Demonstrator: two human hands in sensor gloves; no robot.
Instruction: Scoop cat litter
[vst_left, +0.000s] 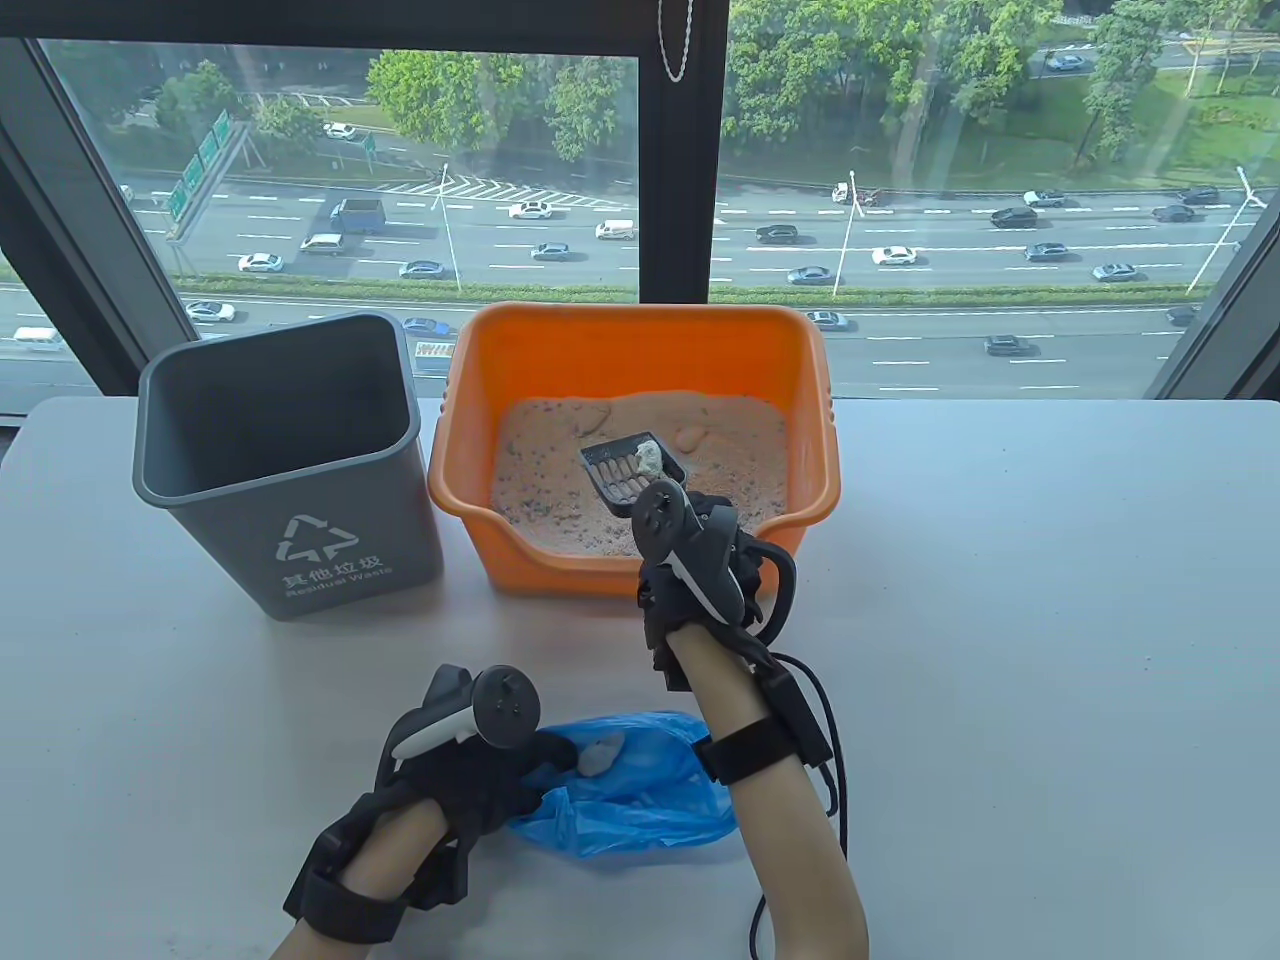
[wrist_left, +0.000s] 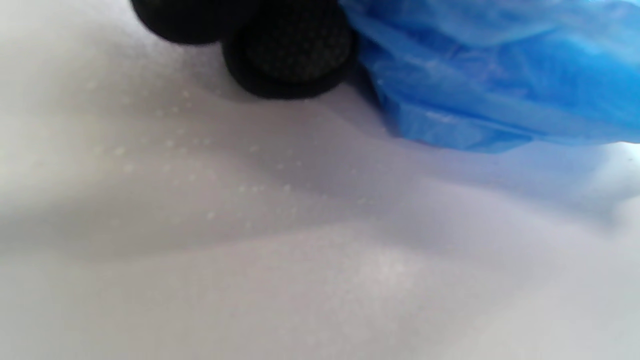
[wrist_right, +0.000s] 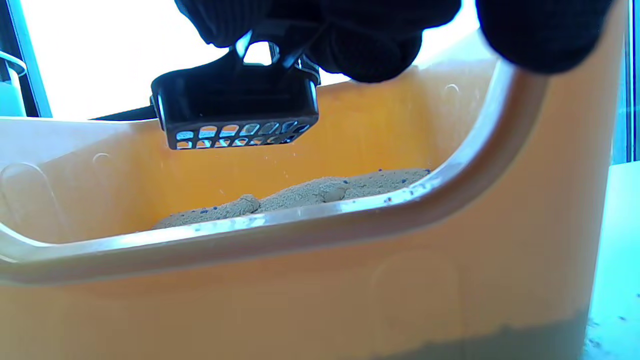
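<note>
My right hand (vst_left: 700, 560) grips the black slotted scoop (vst_left: 632, 468) above the cat litter (vst_left: 560, 480) in the orange litter box (vst_left: 640, 350); a pale clump (vst_left: 648, 456) lies in the scoop. My left hand (vst_left: 450, 760) holds the blue plastic bag (vst_left: 640, 790) on the surface (vst_left: 1000, 600), with one grey clump (vst_left: 603, 757) inside. The grey waste bin (vst_left: 290, 470) stands left of the box.

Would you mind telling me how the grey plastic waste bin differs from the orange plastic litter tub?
The grey plastic waste bin is tall and narrow; the orange plastic litter tub is low and wide, with a dipped front rim. The bin shows nothing inside from this angle; the tub holds sandy cat litter. The bin bears a white recycling symbol; the tub's visible walls are plain. Both stand upright, side by side, open-topped.
</note>
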